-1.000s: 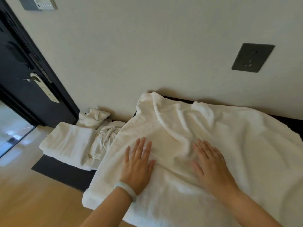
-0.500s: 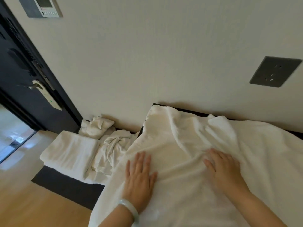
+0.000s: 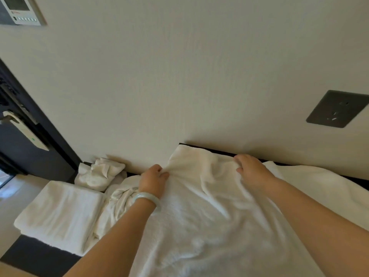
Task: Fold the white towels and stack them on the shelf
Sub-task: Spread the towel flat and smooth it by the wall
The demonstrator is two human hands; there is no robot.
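A large white towel [image 3: 209, 216] lies spread and wrinkled over a dark surface [image 3: 223, 152] against the wall. My left hand [image 3: 152, 181], with a pale bangle on the wrist, pinches the towel's far left edge. My right hand [image 3: 250, 169] grips the towel's far edge near the wall. To the left sits a folded white towel [image 3: 58, 212] on a lower dark shelf [image 3: 40, 256]. A crumpled white towel [image 3: 117, 198] lies between the two, and a smaller bunched one [image 3: 97, 173] rests by the wall.
A cream wall rises directly behind the towels, with a dark socket plate [image 3: 337, 108] at right and a control panel [image 3: 20, 11] at top left. A dark door with a handle [image 3: 22, 128] stands at left. Wooden floor [image 3: 8, 270] shows at bottom left.
Both hands slid from flat on the towel's middle up to its far edge by the wall and closed on the fabric. The view tilted upward.
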